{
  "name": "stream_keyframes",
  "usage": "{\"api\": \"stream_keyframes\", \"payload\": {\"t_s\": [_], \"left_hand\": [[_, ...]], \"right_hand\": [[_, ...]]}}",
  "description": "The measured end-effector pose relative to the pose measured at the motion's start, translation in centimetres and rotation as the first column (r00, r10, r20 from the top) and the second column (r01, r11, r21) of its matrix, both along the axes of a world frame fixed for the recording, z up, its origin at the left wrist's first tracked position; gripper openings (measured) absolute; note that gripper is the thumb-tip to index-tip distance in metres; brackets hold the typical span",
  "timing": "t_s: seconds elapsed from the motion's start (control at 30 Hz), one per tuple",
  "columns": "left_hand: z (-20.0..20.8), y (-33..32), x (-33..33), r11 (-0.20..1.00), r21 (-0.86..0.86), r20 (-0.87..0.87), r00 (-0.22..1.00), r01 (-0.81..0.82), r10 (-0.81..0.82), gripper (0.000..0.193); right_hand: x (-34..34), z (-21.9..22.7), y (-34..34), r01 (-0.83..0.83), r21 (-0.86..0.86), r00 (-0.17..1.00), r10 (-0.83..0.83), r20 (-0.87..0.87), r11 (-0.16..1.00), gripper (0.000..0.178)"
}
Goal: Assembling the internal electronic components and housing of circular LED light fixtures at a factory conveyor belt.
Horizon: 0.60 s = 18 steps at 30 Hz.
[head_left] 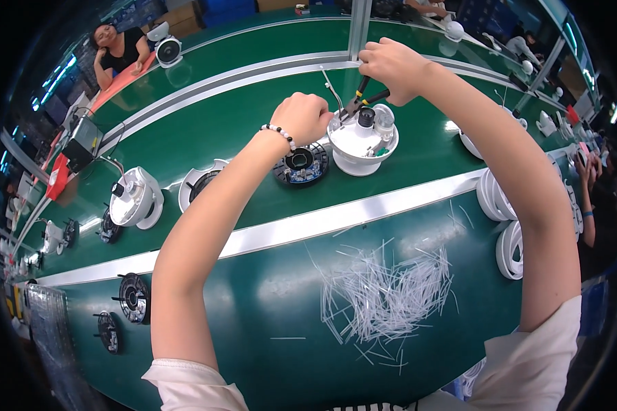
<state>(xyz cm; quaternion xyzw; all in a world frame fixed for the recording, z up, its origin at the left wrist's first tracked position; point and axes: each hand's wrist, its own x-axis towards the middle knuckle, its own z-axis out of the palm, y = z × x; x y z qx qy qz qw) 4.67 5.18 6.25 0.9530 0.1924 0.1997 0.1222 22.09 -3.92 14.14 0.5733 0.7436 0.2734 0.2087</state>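
My right hand (394,68) is closed round the black-and-yellow handles of a pair of wire cutters (363,91). The cutters' jaws reach down into an open white camera housing (356,164) standing on its round base. A black lens (367,116) and a clear round part (384,120) sit inside the housing. At its left rim my left hand (301,118) is closed, fingers curled; what they grip is hidden. A thin pale cable (330,88) sticks up between my hands. Beside the housing, below my left hand, lies a round black cover with a blue circuit board (300,166).
A pile of thin white plastic strips (391,291) lies on the near green table. Another white housing (136,197) and black covers (134,297) are at left. White rings (509,250) stack at right. A metal rail (363,209) crosses the table. A person (121,51) sits across.
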Motion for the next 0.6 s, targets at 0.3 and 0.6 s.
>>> {"api": "stream_keyframes", "payload": {"t_s": [0.3,0.6], "left_hand": [[0.3,-0.4,0.8,0.998,0.048,0.010,0.999,0.049,-0.050,0.017],[0.1,-4.6,-2.8,0.865,-0.291,-0.177,0.866,0.408,-0.468,0.053]], "right_hand": [[0.8,-0.2,-1.1,0.126,-0.038,0.991,-0.128,-0.039,0.991,0.018],[5.4,3.9,-7.3,0.017,0.408,0.990,0.043,-0.137,0.913,0.038]]}}
